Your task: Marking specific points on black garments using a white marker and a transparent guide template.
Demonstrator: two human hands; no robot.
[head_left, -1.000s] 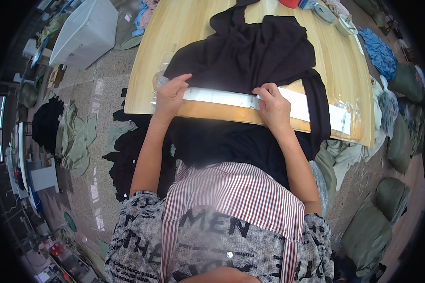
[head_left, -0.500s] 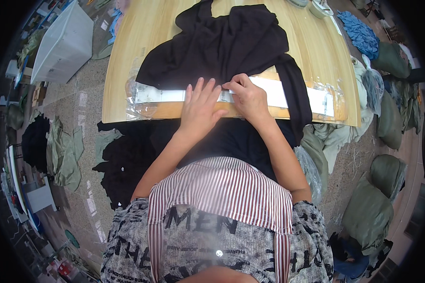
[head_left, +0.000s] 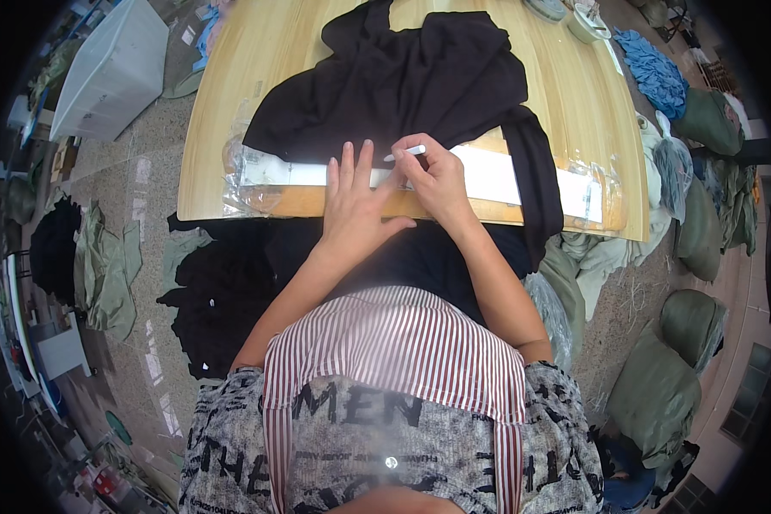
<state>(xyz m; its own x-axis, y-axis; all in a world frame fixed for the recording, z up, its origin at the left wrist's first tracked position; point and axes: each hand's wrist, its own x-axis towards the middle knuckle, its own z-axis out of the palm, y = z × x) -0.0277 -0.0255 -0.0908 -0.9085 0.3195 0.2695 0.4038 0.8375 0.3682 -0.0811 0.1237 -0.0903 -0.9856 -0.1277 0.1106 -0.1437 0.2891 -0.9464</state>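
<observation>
You are in a clothing workshop: black cloth point(head_left: 394, 94) on the table point(head_left: 578, 103), fabric piles point(head_left: 653, 75) around, a big bin point(head_left: 116, 73).

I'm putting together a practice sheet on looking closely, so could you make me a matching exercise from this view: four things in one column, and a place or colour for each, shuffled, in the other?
Things
1. Pen
2. Dark fabric
3. Plastic bin
4. Apron

Places and colours
A. White, to the left of the table
B. Striped in dark red and white
C. Held in the right hand
D. Bunched up on the wooden tabletop

Right pairs: 1-C, 2-D, 3-A, 4-B
</observation>
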